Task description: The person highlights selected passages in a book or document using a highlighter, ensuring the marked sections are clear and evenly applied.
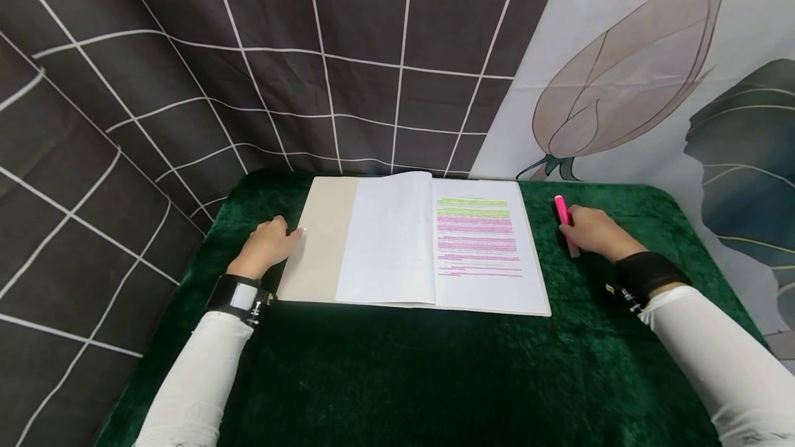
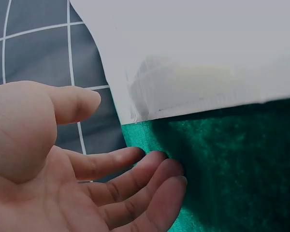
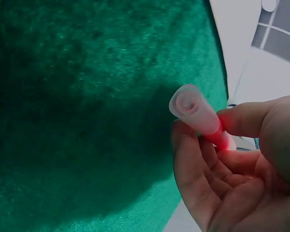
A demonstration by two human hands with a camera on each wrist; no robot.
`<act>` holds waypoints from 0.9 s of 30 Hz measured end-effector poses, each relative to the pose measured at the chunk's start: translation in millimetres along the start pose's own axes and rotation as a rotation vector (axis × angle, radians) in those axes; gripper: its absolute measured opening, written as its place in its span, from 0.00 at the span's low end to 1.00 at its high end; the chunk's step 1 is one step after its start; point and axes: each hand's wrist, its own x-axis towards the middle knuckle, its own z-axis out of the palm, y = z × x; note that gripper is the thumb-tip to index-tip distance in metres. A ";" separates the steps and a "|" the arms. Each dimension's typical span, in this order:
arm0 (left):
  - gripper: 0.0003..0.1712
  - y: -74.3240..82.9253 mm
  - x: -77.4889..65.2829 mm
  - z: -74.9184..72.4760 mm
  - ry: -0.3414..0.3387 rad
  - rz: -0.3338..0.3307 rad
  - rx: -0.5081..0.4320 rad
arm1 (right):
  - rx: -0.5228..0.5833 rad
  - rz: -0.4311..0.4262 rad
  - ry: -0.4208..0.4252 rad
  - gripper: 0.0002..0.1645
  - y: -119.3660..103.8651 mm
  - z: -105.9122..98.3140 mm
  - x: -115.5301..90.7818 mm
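Note:
An open booklet (image 1: 397,247) lies on the green cloth, its right page (image 1: 478,292) marked with yellow-green and pink highlighting. My right hand (image 1: 593,230) pinches a pink highlighter (image 1: 563,216) between thumb and fingers, to the right of the booklet. In the right wrist view the end of the highlighter (image 3: 198,111) points up toward the camera. At the booklet's left edge is my left hand (image 1: 267,247), its thumb close by the cream cover (image 1: 319,247). The left wrist view shows that hand's fingers (image 2: 164,203) loosely bent with nothing in them.
A green plush cloth (image 1: 397,371) covers the table. Behind it hang a dark gridded curtain (image 1: 366,19) and a white cloth with a leaf print (image 1: 627,74). Black bands with small cameras sit on both wrists.

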 end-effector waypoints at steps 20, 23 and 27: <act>0.36 -1.9 3.0 5.4 -0.017 -0.012 -0.024 | -0.104 0.078 0.000 0.29 -3.0 7.2 0.1; 0.36 -2.8 3.2 6.4 -0.012 -0.012 -0.035 | -0.126 0.082 0.097 0.35 -5.3 6.6 -5.6; 0.36 -4.8 2.8 7.0 -0.010 -0.014 -0.056 | -0.026 0.025 0.268 0.42 -11.0 8.3 -13.1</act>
